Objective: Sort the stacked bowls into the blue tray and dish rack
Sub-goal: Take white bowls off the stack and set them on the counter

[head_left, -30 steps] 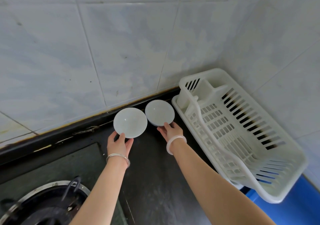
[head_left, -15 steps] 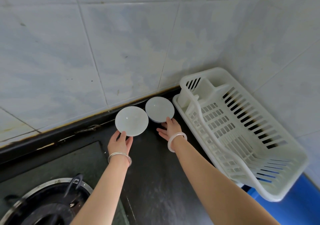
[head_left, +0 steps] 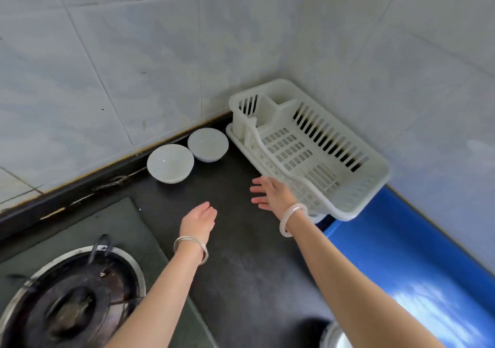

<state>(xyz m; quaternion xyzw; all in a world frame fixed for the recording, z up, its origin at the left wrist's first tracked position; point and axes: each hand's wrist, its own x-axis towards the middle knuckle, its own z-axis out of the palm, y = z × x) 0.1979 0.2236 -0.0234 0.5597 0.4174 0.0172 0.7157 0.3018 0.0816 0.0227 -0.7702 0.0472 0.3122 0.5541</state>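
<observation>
Two shallow white ceramic bowls stand side by side on the dark stone counter [head_left: 241, 254], close to its back edge: the left bowl [head_left: 170, 163] and the right bowl [head_left: 207, 144], the latter just beside the white slatted plastic dish rack [head_left: 308, 146]. The rack occupies the back right corner of the counter, empty as far as can be seen, and its near end overhangs the glossy blue tray [head_left: 417, 264] along the right edge.

Neither hand holds anything. The left hand [head_left: 199, 220] hovers over the counter, fingers together and loosely extended, apart from both bowls. The right hand [head_left: 270, 193] is spread open, fingers splayed, near the rack's front wall; contact cannot be confirmed.

Judgement: both bowls remain unsorted, and no placement is made. The next move calls for a grip on one bowl's rim and a lift clear of its neighbour.

The walls are pale grey tile meeting in a corner. A gas burner [head_left: 69, 302] sits at the front left.
</observation>
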